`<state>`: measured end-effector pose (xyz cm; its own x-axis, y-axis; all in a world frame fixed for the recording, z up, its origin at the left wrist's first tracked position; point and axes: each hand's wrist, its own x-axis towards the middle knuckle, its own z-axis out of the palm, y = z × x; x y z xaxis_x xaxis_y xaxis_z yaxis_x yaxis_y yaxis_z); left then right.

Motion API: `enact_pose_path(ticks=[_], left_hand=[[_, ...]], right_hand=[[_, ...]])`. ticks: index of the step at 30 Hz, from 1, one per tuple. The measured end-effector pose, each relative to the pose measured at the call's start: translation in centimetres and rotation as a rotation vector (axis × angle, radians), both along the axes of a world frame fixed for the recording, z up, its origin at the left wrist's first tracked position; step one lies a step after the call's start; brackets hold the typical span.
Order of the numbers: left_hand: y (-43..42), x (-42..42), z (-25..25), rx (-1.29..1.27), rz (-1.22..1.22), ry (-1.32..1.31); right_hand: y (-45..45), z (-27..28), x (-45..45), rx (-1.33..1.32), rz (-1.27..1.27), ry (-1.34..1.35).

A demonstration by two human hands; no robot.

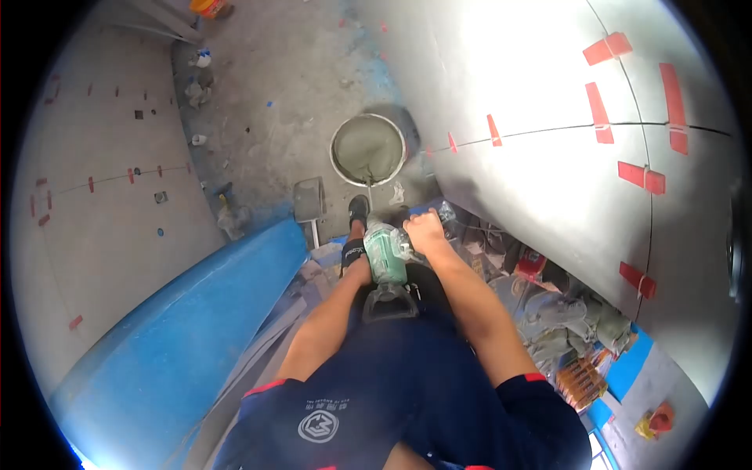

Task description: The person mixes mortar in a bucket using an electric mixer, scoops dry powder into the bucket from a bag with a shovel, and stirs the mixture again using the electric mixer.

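Note:
A green and grey electric hand mixer (385,254), smeared with dried mortar, is held in front of my body. Its rod runs down into a round bucket (335,163) of grey wet mortar (368,145). My right hand (425,229) is closed round the grip on the mixer's right side. Against the left side of the mixer my left hand (360,271) grips it, its fingers mostly hidden by the tool body. A dark shoe (358,210) shows just short of the bucket.
A grey dustpan-like scoop (309,200) lies left of the bucket. Blue sheeting (196,305) slopes at lower left. Bags and debris (556,317) are heaped at right. Large wall tiles with red wedges (599,113) stand on the right; an orange bucket (210,8) is far off.

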<state>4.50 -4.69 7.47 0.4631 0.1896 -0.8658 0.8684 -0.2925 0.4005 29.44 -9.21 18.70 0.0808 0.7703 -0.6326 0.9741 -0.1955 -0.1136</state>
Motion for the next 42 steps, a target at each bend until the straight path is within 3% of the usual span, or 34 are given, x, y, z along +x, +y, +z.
enact_pose_path(ticks=[4,10,12,24,42], left_hand=[[0.8,0.3,-0.6,-0.029,-0.074,-0.142],[2.7,3.0,5.8,-0.173,-0.085,-0.317],[2.9,2.9,5.0,-0.156,-0.096,-0.335],[1.9,0.4,1.3,0.175,-0.075,-0.272],[2.6,0.9,2.9,0.063,-0.083,-0.042]], right_hand=[[-0.5,0.0,0.0,0.077,-0.022,-0.046],[-0.7,0.5,0.0,0.062,-0.039,-0.028],[-0.6,0.6,-0.1,0.119,-0.040,-0.061],[0.0,1.0,-0.5,0.075,-0.039,-0.085],[0.6,1.7,-0.4,0.042,-0.035,-0.058]])
